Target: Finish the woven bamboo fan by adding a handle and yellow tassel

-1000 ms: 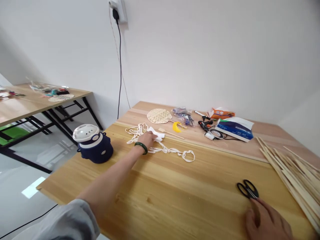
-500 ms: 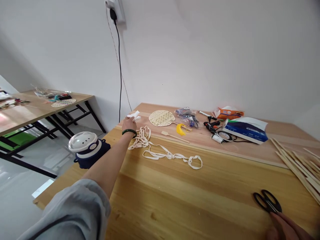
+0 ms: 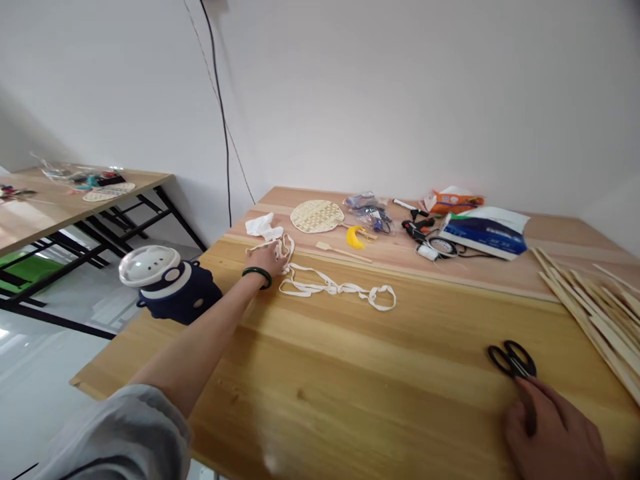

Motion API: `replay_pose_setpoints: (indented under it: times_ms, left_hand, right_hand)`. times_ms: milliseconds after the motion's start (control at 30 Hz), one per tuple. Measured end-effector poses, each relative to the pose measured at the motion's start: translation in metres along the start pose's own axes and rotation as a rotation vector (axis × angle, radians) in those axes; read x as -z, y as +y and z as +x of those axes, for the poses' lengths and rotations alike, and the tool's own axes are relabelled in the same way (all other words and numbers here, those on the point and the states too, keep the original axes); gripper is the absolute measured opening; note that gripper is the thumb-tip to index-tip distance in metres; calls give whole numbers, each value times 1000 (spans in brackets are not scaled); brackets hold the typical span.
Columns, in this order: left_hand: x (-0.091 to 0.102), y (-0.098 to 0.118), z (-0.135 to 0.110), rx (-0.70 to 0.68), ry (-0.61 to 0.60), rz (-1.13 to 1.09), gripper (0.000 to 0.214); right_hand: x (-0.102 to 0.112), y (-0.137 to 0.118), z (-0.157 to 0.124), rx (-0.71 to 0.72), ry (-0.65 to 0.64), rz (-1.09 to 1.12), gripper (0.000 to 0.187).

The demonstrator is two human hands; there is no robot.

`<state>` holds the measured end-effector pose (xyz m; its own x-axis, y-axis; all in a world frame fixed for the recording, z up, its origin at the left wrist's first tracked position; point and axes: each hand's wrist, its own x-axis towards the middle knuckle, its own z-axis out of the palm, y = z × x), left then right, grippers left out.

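My left hand (image 3: 271,257) reaches far across the wooden table (image 3: 350,373), a green bangle on its wrist. Its fingers are curled on the bunched end of a long white cloth strap (image 3: 336,289) that trails to the right. A crumpled white tissue (image 3: 262,227) lies just beyond the hand. At the bottom right, my right hand (image 3: 553,440) lies flat on the table with its fingers stretched over the blades of black scissors (image 3: 513,361). The scissor handles stick out past the fingertips.
A dark blue pot with a white lid (image 3: 167,283) stands at the left edge. At the back lie a woven fan (image 3: 317,215), a yellow tassel (image 3: 354,236), plastic bags, a glue gun (image 3: 417,230) and a blue box (image 3: 483,233). Bamboo strips (image 3: 595,313) fill the right side.
My left hand carried the white tissue from the strap to the far left of the table, dropped it there and came back onto the strap. My right hand stayed by the scissors.
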<state>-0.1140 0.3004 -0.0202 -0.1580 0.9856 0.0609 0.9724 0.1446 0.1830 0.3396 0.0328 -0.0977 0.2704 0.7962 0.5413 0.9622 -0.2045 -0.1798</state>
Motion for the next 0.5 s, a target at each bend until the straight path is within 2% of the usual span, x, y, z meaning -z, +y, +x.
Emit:
replay_pose_setpoints:
  times_ms: [100,300,400,500]
  left_hand:
    - [2,-6,-24,-59,-14,41,36]
    - [17,-25,-83,-84,-29,56,32]
    - [22,-35,-113,-54,38,39,32]
    - [22,-44,-132,-29,142,-4,36]
  right_hand:
    - [14,-20,3,-14,8,-55,41]
    - [17,-20,3,-160,-22,-23,50]
    - [18,-16,2,-163,-31,-74,51]
    - [20,-15,3,-87,-18,-158,47]
